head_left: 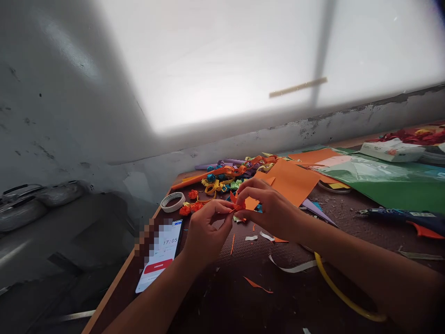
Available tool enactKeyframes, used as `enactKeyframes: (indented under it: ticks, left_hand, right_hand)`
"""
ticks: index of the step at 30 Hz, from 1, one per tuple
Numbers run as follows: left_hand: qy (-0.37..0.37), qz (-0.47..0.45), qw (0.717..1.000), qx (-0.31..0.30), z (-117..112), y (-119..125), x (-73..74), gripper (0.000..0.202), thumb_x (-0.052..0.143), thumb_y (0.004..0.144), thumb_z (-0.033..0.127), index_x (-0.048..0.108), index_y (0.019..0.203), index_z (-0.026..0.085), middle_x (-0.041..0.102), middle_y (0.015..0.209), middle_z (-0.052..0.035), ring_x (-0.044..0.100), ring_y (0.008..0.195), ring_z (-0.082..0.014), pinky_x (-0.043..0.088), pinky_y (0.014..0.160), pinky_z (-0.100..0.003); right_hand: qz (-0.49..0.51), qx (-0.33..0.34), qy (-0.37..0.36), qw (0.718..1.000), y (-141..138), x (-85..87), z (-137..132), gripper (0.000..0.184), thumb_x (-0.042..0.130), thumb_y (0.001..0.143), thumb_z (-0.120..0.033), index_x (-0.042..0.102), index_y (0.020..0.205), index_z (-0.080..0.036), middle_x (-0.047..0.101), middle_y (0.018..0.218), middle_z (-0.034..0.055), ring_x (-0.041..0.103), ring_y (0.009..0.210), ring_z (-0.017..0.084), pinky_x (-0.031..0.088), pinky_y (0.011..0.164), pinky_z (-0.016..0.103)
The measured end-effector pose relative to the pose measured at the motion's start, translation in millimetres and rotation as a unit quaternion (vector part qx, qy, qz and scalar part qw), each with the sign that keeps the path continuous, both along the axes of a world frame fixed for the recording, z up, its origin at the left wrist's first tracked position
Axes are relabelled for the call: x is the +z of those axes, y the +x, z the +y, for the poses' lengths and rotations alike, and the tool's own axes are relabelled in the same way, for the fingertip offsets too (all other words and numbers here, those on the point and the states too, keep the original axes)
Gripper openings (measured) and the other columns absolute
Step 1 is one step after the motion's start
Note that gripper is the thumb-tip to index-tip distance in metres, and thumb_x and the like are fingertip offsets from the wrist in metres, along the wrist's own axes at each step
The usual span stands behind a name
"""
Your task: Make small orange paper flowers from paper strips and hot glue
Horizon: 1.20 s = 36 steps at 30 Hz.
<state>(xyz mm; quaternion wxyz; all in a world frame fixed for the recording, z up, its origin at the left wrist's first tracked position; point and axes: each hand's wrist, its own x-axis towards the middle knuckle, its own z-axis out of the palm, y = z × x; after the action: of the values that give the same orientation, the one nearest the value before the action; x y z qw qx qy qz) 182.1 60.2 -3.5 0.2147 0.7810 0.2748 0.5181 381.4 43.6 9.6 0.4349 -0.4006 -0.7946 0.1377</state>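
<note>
Between my two hands is a small orange-red paper flower [239,205], its petals partly covered by my fingers. My left hand [210,227] pinches it from below on the left side. With curled fingers and thumb, my right hand [266,204] grips it from the upper right. Just left of my fingertips lie several finished-looking orange paper flowers [185,210]. Behind my right hand, a sheet of orange paper [295,181] rests on the dark brown table [222,297].
A roll of tape [173,202] and a lit phone [160,257] lie along the left edge. Coloured paper pieces [213,178] are heaped at the back. At right are a dark blue tool [403,217], green sheets [399,185] and a yellow ring [342,297] under my forearm.
</note>
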Motion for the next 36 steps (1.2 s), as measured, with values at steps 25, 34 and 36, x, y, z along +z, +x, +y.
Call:
enactKeyframes:
  ticks: [25,34,36]
  left_hand:
    - [0.068,0.061,0.996,-0.008,-4.9,-5.2,13.4,0.015,0.065,0.082,0.005,0.065,0.077,0.019,0.076,0.092,-0.0045,0.073,0.082,-0.0159,0.060,0.077,-0.031]
    - [0.009,-0.027,0.999,-0.036,-6.5,-7.4,8.3,0.014,0.065,0.085,0.008,0.060,0.078,0.019,0.073,0.097,-0.0072,0.072,0.090,-0.0177,0.062,0.077,-0.031]
    - [0.008,-0.051,0.998,-0.041,-6.4,-7.7,6.3,0.014,0.064,0.086,0.007,0.060,0.082,0.020,0.072,0.099,-0.0061,0.072,0.093,-0.0170,0.063,0.080,-0.031]
  right_hand:
    - [-0.078,0.031,0.078,0.993,7.0,3.5,-0.8,0.013,0.060,0.100,-0.029,0.063,0.090,-0.021,0.065,0.100,0.0026,0.052,0.101,0.019,0.037,0.093,0.034]
    - [-0.013,0.091,0.128,0.987,10.1,9.4,-5.8,0.009,0.063,0.098,-0.031,0.065,0.099,-0.022,0.065,0.101,0.0048,0.058,0.099,0.018,0.045,0.091,0.034]
    - [0.004,0.098,0.136,0.986,10.2,9.8,-6.1,0.009,0.066,0.095,-0.031,0.066,0.099,-0.023,0.063,0.103,0.0048,0.058,0.101,0.018,0.047,0.092,0.032]
